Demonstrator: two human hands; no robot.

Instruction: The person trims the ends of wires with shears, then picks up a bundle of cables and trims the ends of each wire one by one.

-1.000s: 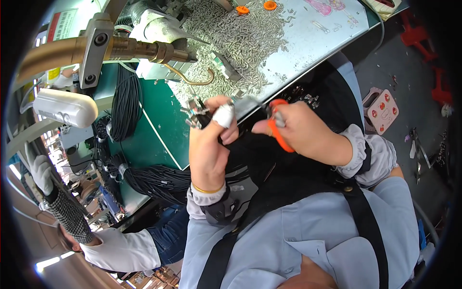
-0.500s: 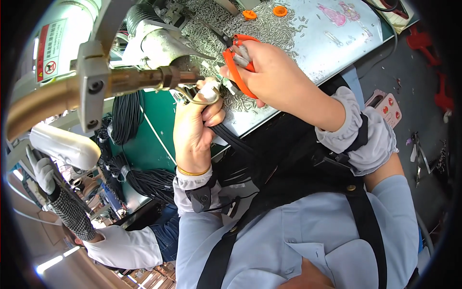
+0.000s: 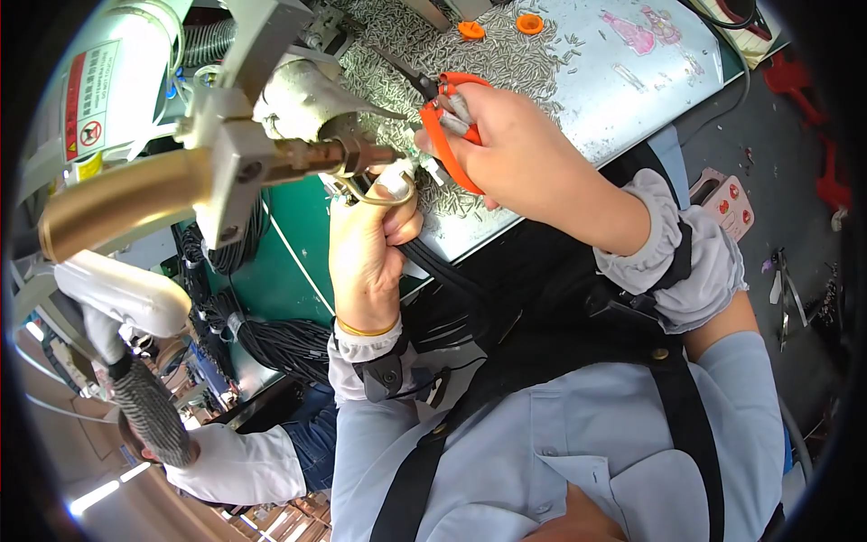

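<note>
Table [image 3: 591,113]: edge beneath my right hand [image 3: 524,154], room rightward. Scissors [image 3: 435,135]: in that curled hand, blades forward. Cables [image 3: 442,267]: my closed left hand [image 3: 366,244].

Only signage I can make out is the rectangular red-and-white warning label [image 3: 99,88] on the smooth white panel [image 3: 135,65], upper left. It's turned sideways: red strip down one edge, black lettering on white, small yellow triangle [image 3: 71,141] at the strip's end, plus a round red prohibition sign [image 3: 90,133] around a dark symbol.
</note>
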